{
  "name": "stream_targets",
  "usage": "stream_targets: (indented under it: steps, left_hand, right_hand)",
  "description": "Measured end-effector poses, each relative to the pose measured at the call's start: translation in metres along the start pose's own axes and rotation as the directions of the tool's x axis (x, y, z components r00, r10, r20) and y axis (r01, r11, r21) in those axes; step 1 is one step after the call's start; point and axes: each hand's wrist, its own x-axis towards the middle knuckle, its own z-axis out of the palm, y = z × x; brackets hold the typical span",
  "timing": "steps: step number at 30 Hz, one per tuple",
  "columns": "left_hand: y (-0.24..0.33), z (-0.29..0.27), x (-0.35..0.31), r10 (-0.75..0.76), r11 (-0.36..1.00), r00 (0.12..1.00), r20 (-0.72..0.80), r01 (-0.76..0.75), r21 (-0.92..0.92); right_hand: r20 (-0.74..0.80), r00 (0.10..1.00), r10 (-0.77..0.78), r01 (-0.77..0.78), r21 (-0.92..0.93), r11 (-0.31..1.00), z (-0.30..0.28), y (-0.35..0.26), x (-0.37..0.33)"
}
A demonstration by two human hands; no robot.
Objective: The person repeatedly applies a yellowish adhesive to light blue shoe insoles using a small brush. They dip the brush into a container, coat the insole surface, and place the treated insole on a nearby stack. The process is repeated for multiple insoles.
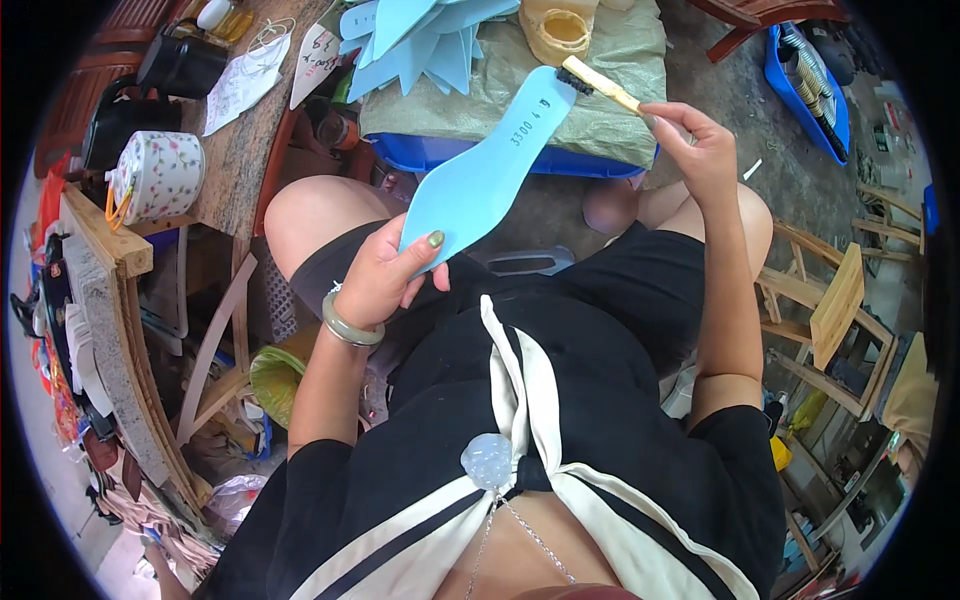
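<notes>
A light blue insole [470, 190] with dark print near its narrow end slants up over my lap. My left hand [385, 270] pinches its wide end, thumb on top. My right hand [697, 145] grips the handle of a small wooden brush [605, 86]. The brush's dark bristles touch the narrow end of the insole or lie just at its edge. Just beyond the brush, a glue-crusted tan pot [560, 38] stands on a greenish woven sheet [610, 125]. A pile of similar blue insoles [420, 45] fans out on the sheet's far left.
The sheet covers a blue crate [430, 155] before my knees. At left, a worn table [240, 165] holds a floral pot [160, 172], a dark mug [182, 68] and paper [250, 80]. A blue tray [808, 85] of stacked pieces lies far right. Wooden frames [825, 305] stand to my right.
</notes>
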Motion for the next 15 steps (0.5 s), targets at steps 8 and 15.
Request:
stream_targets:
  steps: [8,15]
  left_hand:
    - [0.001,0.007,0.015,0.018,0.995,1.0,0.021,-0.02,0.095]
    - [-0.005,0.02,0.03,0.031,0.994,0.999,-0.044,-0.027,0.104]
  right_hand:
    - [0.132,0.936,-0.326,0.34,-0.107,0.934,0.012,-0.021,0.007]
    - [0.206,0.934,-0.293,0.3,-0.003,0.954,0.042,-0.024,-0.024]
